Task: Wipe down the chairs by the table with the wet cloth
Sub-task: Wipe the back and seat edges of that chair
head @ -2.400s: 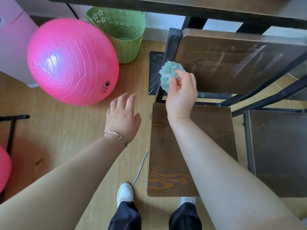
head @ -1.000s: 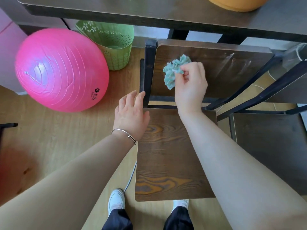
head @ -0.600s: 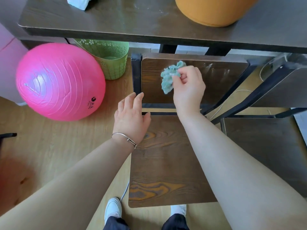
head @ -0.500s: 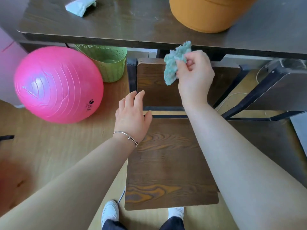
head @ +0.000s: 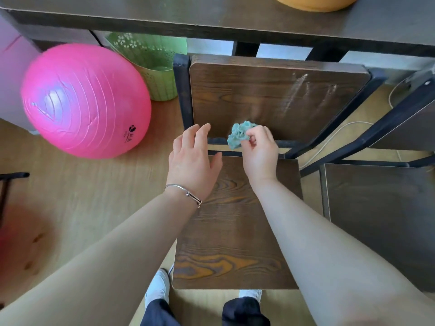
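A person's right hand (head: 259,151) pinches a soft, crumpled wet cloth (head: 240,137) at the chair (head: 235,231) backrest; left hand (head: 191,161) hovers spread, empty.

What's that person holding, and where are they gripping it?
The right hand pinches a crumpled teal cloth by its near edge, between fingertips and thumb. The left hand is open and holds nothing.

A lived-in home room, wood-look laminate floor (head: 77,184) under the left hand (head: 191,161), pink exercise ball (head: 84,100) and green plastic wastebasket (head: 150,64) up-left of it, dark wood-grain chair (head: 235,231) beneath both hands, matching table (head: 211,17) beyond them.
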Available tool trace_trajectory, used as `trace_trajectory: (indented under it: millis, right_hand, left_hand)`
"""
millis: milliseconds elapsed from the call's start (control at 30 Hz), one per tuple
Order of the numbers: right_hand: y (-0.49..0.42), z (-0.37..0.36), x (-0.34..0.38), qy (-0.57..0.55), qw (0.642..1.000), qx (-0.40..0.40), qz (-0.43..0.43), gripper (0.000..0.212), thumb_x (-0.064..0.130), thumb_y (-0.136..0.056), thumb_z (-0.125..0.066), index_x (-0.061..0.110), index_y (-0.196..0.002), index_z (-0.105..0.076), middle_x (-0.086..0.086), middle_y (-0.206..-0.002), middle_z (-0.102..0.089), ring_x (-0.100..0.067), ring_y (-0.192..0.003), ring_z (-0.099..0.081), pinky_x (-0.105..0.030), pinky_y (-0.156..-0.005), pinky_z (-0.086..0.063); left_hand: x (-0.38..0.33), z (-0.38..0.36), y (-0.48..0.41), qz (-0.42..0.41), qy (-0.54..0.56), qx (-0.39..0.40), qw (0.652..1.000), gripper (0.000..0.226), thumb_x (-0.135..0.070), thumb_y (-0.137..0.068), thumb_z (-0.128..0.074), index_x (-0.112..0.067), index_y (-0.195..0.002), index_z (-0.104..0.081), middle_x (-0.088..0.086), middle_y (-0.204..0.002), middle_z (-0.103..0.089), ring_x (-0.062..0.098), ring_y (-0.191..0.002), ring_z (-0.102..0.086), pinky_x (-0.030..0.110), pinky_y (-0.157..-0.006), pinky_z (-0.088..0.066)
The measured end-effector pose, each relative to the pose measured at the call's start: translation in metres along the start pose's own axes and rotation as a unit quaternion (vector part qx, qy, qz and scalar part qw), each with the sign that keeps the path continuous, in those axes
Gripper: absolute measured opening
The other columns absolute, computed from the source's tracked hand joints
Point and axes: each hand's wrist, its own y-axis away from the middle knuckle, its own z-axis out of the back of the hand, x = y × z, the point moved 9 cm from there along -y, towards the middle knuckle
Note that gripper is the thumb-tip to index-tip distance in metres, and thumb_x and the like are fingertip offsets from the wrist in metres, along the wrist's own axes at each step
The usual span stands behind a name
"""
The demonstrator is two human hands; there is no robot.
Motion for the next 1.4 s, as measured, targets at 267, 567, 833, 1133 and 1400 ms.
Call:
trace_trajectory:
  millis: [267,567,833,1133,1400]
  right_hand:
    - [-0.045,0.091,0.055,-0.033,0.989,-0.133,0.053,0.008,0.017,-0.091,-0.065,0.010,-0.093,-0.060,0.000,-0.100,-0.062,-0.002,-0.092,-0.058,-0.013,-0.074,-0.051]
    - [-0.042,0.093,0.023,-0.091,0.983,-0.158,-0.017,0.011,0.020,-0.092,-0.065,0.014,-0.100,-0.060,0.003,-0.102,-0.065,-0.004,-0.094,-0.063,-0.019,-0.075,-0.057]
    - [-0.008,0.040,-0.040,-0.059,0.992,-0.054,-0.102,0.010,0.018,-0.093,-0.064,0.017,-0.101,-0.057,0.003,-0.105,-0.063,-0.005,-0.099,-0.062,-0.022,-0.075,-0.058]
    - [-0.061,0.132,0.020,-0.102,0.983,-0.151,-0.036,0.013,0.025,-0.093,-0.062,0.019,-0.104,-0.058,0.007,-0.108,-0.066,-0.003,-0.101,-0.065,-0.022,-0.075,-0.059]
    - [-0.028,0.077,-0.031,-0.053,0.994,-0.082,-0.053,0.009,0.016,-0.093,-0.063,0.015,-0.099,-0.057,0.002,-0.106,-0.063,-0.004,-0.100,-0.060,-0.012,-0.074,-0.053]
  left_hand:
    - [-0.020,0.000,-0.003,-0.005,0.011,-0.003,1.000,0.061,-0.034,-0.092,-0.056,-0.021,-0.147,-0.033,0.003,-0.150,-0.034,0.028,-0.133,-0.030,0.043,-0.105,-0.035]
    - [-0.050,-0.003,-0.025,-0.025,0.006,-0.021,0.999,0.061,-0.036,-0.092,-0.057,-0.019,-0.146,-0.036,0.005,-0.147,-0.038,0.030,-0.131,-0.035,0.044,-0.104,-0.037]
    - [-0.045,-0.025,-0.018,-0.010,-0.004,0.011,1.000,0.061,-0.036,-0.092,-0.056,-0.020,-0.147,-0.033,0.005,-0.148,-0.036,0.031,-0.131,-0.035,0.045,-0.106,-0.037]
    - [-0.070,-0.025,-0.017,-0.020,0.004,0.017,1.000,0.061,-0.037,-0.095,-0.054,-0.022,-0.148,-0.030,0.003,-0.150,-0.035,0.028,-0.135,-0.032,0.045,-0.109,-0.036]
    - [-0.062,-0.036,-0.012,-0.016,-0.002,0.030,0.999,0.061,-0.037,-0.094,-0.055,-0.022,-0.148,-0.031,0.003,-0.148,-0.036,0.028,-0.132,-0.034,0.046,-0.107,-0.038]
